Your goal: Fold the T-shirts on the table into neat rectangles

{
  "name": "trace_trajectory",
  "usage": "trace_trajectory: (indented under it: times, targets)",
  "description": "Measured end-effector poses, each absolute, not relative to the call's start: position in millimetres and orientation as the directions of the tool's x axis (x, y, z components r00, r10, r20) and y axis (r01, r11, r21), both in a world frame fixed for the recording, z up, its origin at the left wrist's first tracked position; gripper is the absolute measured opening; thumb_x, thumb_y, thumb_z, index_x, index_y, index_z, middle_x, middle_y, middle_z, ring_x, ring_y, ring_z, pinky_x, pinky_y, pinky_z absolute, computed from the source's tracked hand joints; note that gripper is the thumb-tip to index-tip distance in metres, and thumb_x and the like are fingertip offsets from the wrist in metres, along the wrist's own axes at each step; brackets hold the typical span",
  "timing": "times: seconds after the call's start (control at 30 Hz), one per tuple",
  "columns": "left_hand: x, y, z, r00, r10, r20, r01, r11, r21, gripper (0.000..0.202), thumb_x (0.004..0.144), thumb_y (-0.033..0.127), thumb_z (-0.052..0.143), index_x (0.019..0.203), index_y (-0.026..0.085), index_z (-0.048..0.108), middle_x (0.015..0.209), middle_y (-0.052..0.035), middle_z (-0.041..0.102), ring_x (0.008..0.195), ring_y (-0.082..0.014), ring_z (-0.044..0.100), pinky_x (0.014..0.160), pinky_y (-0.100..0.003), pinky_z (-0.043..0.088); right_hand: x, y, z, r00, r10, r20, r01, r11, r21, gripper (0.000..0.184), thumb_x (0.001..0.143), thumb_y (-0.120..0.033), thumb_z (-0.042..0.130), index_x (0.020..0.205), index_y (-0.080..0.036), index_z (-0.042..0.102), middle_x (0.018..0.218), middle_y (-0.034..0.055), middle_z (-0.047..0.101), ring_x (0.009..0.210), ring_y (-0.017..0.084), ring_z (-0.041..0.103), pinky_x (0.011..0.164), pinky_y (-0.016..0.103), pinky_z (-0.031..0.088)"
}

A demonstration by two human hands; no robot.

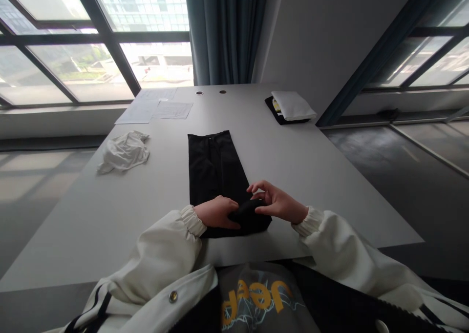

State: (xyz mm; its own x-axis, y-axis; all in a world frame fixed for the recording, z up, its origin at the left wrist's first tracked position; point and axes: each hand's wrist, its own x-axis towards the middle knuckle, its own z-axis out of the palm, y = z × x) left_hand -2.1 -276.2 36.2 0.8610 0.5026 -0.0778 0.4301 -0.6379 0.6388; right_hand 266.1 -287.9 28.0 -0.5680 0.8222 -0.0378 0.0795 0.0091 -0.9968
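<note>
A black garment (205,172) with a straight waistband at its far end lies lengthwise on the white table. It widens toward me; whether it is a skirt or trousers I cannot tell. My left hand (219,212) is at its near part, thumb and fingers closed around a raised bit of the cloth. From the right side, my right hand (280,205) takes the near right edge between thumb and fingers, lifting it into a rounded fold. Its index finger stretches out above the cloth. Fabric hides some fingertips of both hands.
The white table (311,176) also bears a crumpled white cloth (126,151) on the left and paper sheets (172,110) at the far left. A folded white-and-black stack of cloth (293,106) is at the far right. Beyond are windows and a blue curtain (223,30).
</note>
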Motion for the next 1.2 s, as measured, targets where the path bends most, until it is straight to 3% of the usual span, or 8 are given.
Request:
trace_trajectory:
  times: [0.1,0.2,0.27,0.37,0.53,0.77,0.93,1.2]
  targets:
    - [-5.3,-280.9,39.4,0.861,0.506,-0.047,0.393,-0.605,0.692,0.018,0.087,0.037,0.075,0.093,0.02,0.073,0.094,-0.0046,0.073,0.084,-0.0204,0.069,0.077,-0.03,0.051,275.9,-301.0,15.7,-0.551,0.826,-0.117,0.087,-0.082,-0.993,0.082,0.069,-0.049,0.095,0.134,-0.025,0.052,0.129,0.01,0.062,0.113,0.025,0.067,0.1,0.042,0.055]
    - [-7.2,-287.4,40.8,0.81,0.581,-0.081,0.442,-0.513,0.736,0.021,0.089,0.033,0.071,0.105,0.019,0.07,0.094,-0.0046,0.075,0.08,-0.0203,0.07,0.072,-0.029,0.051,281.3,-312.3,11.5,-0.606,0.773,-0.187,0.08,-0.175,-0.981,0.111,0.067,-0.047,0.097,0.157,-0.024,0.036,0.122,0.0099,0.069,0.116,0.027,0.068,0.102,0.044,0.054]
    - [-7.7,-291.1,40.0,0.762,0.642,-0.079,0.473,-0.469,0.746,0.027,0.089,0.033,0.072,0.112,0.019,0.067,0.098,-0.0053,0.076,0.082,-0.0207,0.071,0.072,-0.029,0.051,282.1,-317.0,11.3,-0.609,0.762,-0.22,0.091,-0.208,-0.974,0.119,0.069,-0.042,0.096,0.164,-0.023,0.026,0.122,0.0105,0.072,0.113,0.027,0.071,0.1,0.043,0.056]
    - [-8.9,-294.0,38.6,0.727,0.683,-0.069,0.491,-0.446,0.748,0.027,0.09,0.035,0.072,0.11,0.018,0.065,0.093,-0.0036,0.074,0.077,-0.0186,0.067,0.068,-0.028,0.048,281.2,-317.9,9.2,-0.553,0.789,-0.268,0.116,-0.245,-0.962,0.106,0.074,-0.036,0.092,0.161,-0.019,0.033,0.114,0.0091,0.076,0.1,0.024,0.074,0.09,0.038,0.059]
    - [-14.0,-294.4,41.5,0.755,0.652,-0.069,0.462,-0.456,0.761,0.022,0.093,0.039,0.069,0.097,0.018,0.065,0.087,-0.0011,0.069,0.075,-0.0157,0.061,0.07,-0.028,0.047,279.3,-313.5,3.7,-0.495,0.792,-0.358,0.171,-0.315,-0.933,0.066,0.075,-0.034,0.086,0.134,-0.016,0.062,0.094,0.0036,0.077,0.069,0.017,0.071,0.064,0.032,0.06]
    - [-17.3,-293.6,44.9,0.87,0.493,-0.019,0.291,-0.483,0.826,0.024,0.097,0.036,0.064,0.114,0.02,0.07,0.126,-0.0103,0.069,0.11,-0.0228,0.068,0.1,-0.032,0.052,276.0,-317.9,8.1,-0.496,0.815,-0.3,0.132,-0.271,-0.954,0.06,0.075,-0.032,0.086,0.126,-0.023,0.056,0.092,-0.002,0.072,0.068,0.015,0.069,0.058,0.028,0.061]
    - [-19.4,-294.4,38.8,0.858,0.507,-0.081,0.354,-0.47,0.809,0.025,0.095,0.041,0.069,0.108,0.019,0.07,0.093,-0.0046,0.074,0.082,-0.0187,0.068,0.079,-0.028,0.052,279.0,-318.7,1.7,-0.568,0.77,-0.291,0.158,-0.245,-0.956,0.037,0.079,-0.028,0.08,0.112,-0.02,0.067,0.078,-0.0031,0.069,0.064,0.013,0.067,0.063,0.026,0.058]
    - [-21.5,-294.9,41.7,0.89,0.454,-0.031,0.284,-0.502,0.817,0.02,0.092,0.026,0.068,0.11,0.019,0.07,0.096,-0.0044,0.075,0.08,-0.0167,0.065,0.076,-0.027,0.05,281.3,-317.8,3.1,-0.488,0.83,-0.271,0.286,-0.141,-0.948,0.052,0.082,-0.024,0.072,0.134,-0.018,0.068,0.062,-0.0045,0.067,0.062,0.016,0.068,0.064,0.027,0.056]
